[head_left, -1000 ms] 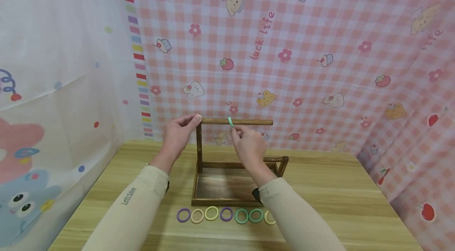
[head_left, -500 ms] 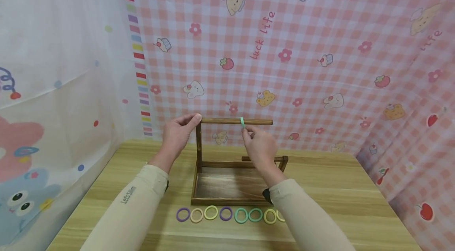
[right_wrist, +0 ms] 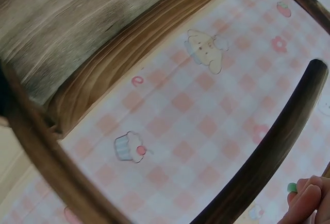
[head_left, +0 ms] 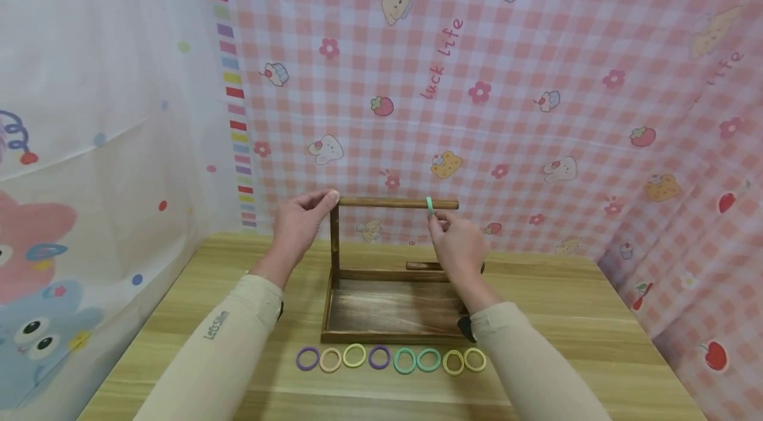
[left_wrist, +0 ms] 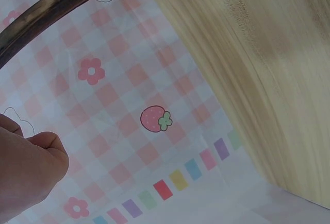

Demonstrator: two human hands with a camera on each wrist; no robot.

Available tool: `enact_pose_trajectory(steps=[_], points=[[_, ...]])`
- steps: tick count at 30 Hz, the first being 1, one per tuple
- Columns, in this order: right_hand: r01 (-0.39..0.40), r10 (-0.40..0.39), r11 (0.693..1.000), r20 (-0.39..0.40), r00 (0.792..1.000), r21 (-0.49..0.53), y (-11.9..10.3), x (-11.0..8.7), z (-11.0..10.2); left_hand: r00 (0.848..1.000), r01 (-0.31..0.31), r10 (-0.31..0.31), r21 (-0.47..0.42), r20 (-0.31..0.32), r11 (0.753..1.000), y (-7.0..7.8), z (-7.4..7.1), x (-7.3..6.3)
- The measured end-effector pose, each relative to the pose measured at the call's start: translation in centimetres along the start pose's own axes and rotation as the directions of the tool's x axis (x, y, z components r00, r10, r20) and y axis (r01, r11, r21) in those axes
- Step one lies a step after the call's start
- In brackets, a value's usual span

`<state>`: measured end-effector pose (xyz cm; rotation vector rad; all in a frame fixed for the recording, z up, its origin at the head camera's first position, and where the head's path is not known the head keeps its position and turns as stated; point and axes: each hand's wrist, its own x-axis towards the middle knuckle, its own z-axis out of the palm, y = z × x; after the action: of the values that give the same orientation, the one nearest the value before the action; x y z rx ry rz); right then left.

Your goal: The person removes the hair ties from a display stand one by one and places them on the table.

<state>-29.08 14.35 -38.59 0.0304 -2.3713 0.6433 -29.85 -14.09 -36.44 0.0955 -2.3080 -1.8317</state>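
Observation:
A brown wooden rack (head_left: 335, 242) stands on the table, with a shallow tray base, a tall left post and an upper bar (head_left: 381, 202) whose right end is free. My left hand (head_left: 301, 222) pinches the corner where post and bar meet; that hand also shows at the edge of the left wrist view. Between right thumb and fingertips I hold a green ring (head_left: 430, 205), seen edge-on around the upper bar, closer to its free end. The right hand (head_left: 460, 243) hides part of the lower bar (head_left: 422, 266). Only a bit of green shows in the right wrist view.
In front of the tray lies a row of several rings: purple (head_left: 300, 366), peach (head_left: 322, 366), yellow (head_left: 344, 363) and green (head_left: 396, 366) among them. The wooden table (head_left: 542, 328) meets a pink checked cloth (head_left: 524, 136) behind and a white cloth (head_left: 119, 143) at left.
My right hand has slid the green ring rightward along the upper bar toward its free end. The left hand stays on the corner. More yellow rings are uncovered beside the right forearm.

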Motion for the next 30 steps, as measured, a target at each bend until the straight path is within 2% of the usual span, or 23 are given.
enact_pose_trajectory(steps=[8,15,22,30], points=[[-0.049,0.049,0.999,-0.042,0.998,-0.001,1.8,0.4,-0.9,1.0,-0.006,0.006,0.001,0.003,1.0,0.1,0.1,-0.1],[-0.091,0.091,0.996,-0.021,0.996,-0.015,2.1,0.5,-1.4,1.0,-0.012,0.012,0.004,0.002,1.0,0.0,0.0,0.0],[-0.106,0.105,0.994,-0.009,0.994,-0.031,2.4,0.5,-1.5,1.0,-0.009,0.009,0.008,0.0,1.0,-0.1,0.0,0.0],[-0.102,0.101,0.994,-0.031,0.994,-0.025,2.9,0.7,-1.7,1.0,-0.013,0.013,0.011,-0.006,1.0,0.0,0.1,0.1]])
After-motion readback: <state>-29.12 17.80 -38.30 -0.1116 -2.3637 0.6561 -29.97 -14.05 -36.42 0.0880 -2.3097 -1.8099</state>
